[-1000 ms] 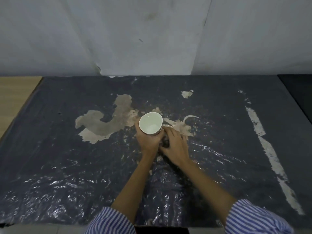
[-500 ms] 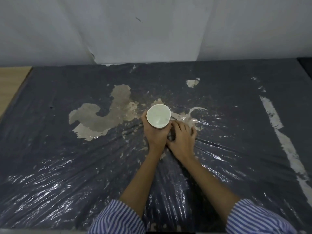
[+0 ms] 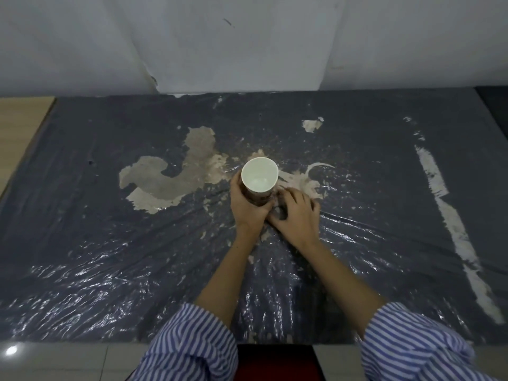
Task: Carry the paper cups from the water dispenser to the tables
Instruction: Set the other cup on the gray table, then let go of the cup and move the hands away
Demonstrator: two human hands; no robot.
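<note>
A person in a striped shirt sets a paper cup (image 3: 259, 176) upright near the middle of a table (image 3: 82, 243) covered in worn, patchy dark plastic sheeting, against a white wall (image 3: 247, 45). The left hand (image 3: 247, 209) is wrapped around the lower part of the cup, thumb and fingers closed on its printed side. The right hand (image 3: 295, 215) lies beside it, fingers curled loosely on the sheeting at the cup's foot; whether they touch the cup cannot be told. A second earlier the cup leaned with its mouth tipped toward the camera; it now stands nearly straight, and the right hand has slid a little aside from the base. The cup looks to be resting on the table (its bottom edge is hidden by the hands), so this delivery appears all but done. What remains, judging from the grip, is for the left hand to let go without tipping the light cup.
</note>
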